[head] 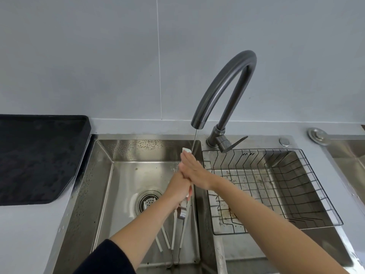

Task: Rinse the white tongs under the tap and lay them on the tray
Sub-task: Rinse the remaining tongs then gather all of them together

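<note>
I hold the white tongs (pixel 185 150) over the left sink basin (pixel 126 175), under a thin stream from the tap (pixel 227 86). My left hand (pixel 180 184) is closed around their middle; my right hand (pixel 194 171) wraps over it, fingers closed, probably rubbing the tongs. The black tray (pixel 39 155) lies left of the sink.

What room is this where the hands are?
Most likely a kitchen. There is a steel sink with a curved tap running water, a wire dish basket in the next basin, and a dark draining tray on the counter.
</note>
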Demonstrator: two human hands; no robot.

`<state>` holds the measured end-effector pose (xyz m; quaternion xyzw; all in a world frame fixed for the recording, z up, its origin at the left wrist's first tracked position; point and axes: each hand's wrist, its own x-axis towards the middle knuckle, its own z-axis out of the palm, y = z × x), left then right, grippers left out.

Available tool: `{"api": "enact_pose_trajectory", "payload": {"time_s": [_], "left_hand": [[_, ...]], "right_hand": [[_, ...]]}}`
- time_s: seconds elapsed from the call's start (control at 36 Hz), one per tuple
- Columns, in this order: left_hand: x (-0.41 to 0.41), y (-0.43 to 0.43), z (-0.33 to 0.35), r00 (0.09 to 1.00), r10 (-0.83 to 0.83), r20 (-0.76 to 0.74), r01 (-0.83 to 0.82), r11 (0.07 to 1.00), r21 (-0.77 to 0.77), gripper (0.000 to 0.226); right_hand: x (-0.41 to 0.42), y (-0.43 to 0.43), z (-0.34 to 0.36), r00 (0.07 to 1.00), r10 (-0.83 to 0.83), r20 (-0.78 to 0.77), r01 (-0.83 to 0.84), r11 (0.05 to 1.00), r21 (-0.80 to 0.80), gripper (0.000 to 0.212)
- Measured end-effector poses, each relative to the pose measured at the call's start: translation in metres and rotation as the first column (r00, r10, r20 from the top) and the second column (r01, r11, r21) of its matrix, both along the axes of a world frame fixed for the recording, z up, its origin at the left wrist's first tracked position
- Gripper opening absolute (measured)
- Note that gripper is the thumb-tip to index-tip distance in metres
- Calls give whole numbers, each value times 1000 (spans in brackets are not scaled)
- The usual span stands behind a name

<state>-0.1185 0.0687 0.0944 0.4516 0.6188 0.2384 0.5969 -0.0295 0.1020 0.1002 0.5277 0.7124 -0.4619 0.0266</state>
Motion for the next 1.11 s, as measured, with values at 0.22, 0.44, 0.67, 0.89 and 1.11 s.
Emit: {"api": "enact_pose_trajectory", "payload": {"time_s": [0.22, 0.44, 0.67, 0.89, 1.11], "left_hand": [[4, -8, -2, 1000, -15, 27, 16, 999, -35, 23], [-12, -10, -4, 986, -55, -157, 63, 997, 40, 16], [-20, -14, -12, 815, -216, -537, 317, 943, 103, 33], [-42, -26, -2, 754, -168, -636, 418, 869, 265, 45], [-79, -17, 5, 896, 335, -291, -206, 895, 396, 38]], "right_hand": [[-3, 32, 9, 961, -257, -101, 248, 964, -98, 52], [-4, 43, -1, 751, -586, -304, 451, 792, -412, 62], [-18, 38, -5, 891, -443, -102, 445, 896, -12, 67], [-16, 38, -25, 879, -474, -46, 475, 880, 8, 49], [-19, 44, -34, 520, -810, -271, 694, 586, -419, 32]]}}
